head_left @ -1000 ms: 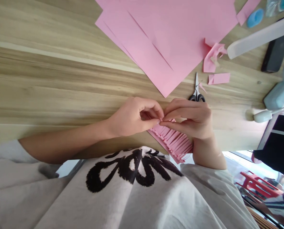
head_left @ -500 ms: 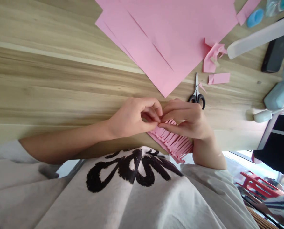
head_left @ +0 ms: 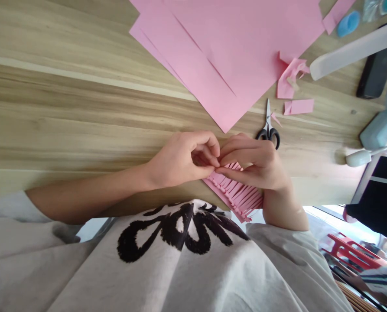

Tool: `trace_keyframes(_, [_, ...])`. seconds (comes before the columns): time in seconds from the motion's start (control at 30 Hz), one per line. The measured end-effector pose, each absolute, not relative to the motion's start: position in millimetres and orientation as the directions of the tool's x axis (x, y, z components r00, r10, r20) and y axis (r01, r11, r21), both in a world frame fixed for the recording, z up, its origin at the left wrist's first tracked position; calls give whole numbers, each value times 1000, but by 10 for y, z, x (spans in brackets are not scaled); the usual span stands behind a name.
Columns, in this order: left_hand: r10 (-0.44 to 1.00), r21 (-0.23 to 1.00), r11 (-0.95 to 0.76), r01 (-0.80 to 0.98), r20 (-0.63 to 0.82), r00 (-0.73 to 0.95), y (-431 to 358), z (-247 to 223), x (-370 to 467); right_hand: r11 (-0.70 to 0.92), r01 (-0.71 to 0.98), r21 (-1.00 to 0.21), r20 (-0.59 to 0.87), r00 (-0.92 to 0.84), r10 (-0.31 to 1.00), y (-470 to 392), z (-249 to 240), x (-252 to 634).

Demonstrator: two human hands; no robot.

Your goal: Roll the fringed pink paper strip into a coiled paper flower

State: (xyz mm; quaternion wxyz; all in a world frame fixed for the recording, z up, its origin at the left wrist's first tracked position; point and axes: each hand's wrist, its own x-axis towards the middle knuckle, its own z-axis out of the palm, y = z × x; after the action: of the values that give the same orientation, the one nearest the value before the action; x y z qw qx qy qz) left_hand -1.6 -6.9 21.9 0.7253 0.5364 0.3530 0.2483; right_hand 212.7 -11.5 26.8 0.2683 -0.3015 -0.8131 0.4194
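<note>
Left hand (head_left: 177, 160) curled, right hand (head_left: 255, 160) pinched nearly closed, fingertips meeting over fringed pink paper (head_left: 240, 190) by the pale wooden table's (head_left: 82, 125) edge; exact grip hidden from me; looks light, flimsy, tearable, safest held by its uncut border

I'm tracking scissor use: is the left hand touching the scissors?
Apart. The head view shows the left hand away from the scissors, the right hand between.

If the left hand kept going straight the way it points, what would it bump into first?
Probably the right hand, just ahead of the left hand at the fringed pink paper; whether they touch is unclear.
</note>
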Motion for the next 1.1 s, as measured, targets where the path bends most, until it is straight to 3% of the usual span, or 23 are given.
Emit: trace_keyframes(1.1, [759,935,355,-20,-276,590,-64,170,3,436,313,-844,165,-621,766,-144,313,2102])
